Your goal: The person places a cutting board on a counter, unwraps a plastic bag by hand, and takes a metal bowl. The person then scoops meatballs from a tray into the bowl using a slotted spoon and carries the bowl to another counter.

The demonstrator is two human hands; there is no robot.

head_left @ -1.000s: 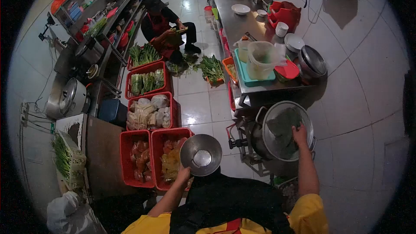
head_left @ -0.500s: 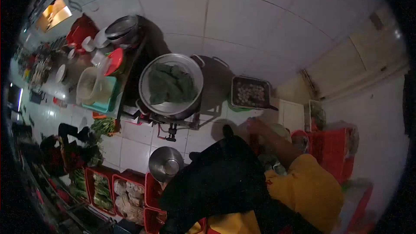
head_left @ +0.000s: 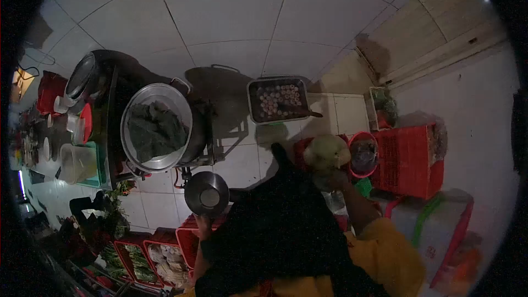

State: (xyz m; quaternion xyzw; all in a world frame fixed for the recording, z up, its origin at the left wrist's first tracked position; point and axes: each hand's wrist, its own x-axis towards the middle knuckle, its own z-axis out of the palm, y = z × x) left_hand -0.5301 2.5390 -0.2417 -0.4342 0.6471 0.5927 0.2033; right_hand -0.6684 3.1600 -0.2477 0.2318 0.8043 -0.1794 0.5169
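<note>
At the lower middle of the view, just below the large pot [head_left: 198, 142], the metal bowl [head_left: 207, 202] is held at its near rim by the left hand [head_left: 202, 227], fingers clasped on the edge. The right hand [head_left: 334, 180] is beside a pale rounded bundle [head_left: 326, 152]; the dim light hides its fingers, so I cannot tell whether they grip. A dark apron [head_left: 269, 225] fills the space between the arms and blocks the floor beneath. A broad silver pan [head_left: 166, 163] sits on the pot, a crumpled green cloth [head_left: 157, 132] inside it. Farther right are a tray [head_left: 254, 111] of small round pieces, a red tub [head_left: 363, 171] and a red crate [head_left: 404, 159]. To the left, a clear container [head_left: 77, 164] stands on a counter; a co-worker [head_left: 88, 236] is at lower left.

The bowl's mouth faces up toward the camera, its round rim about equally wide every way. The tray's long axis runs left to right, and a dark utensil [head_left: 300, 111] lies across it, pointing right.

I count one bowl, one pot, one cloth, one tray and one tub; at least three red bins [head_left: 144, 246] line the lower left, and the pieces are too small to count.
</note>
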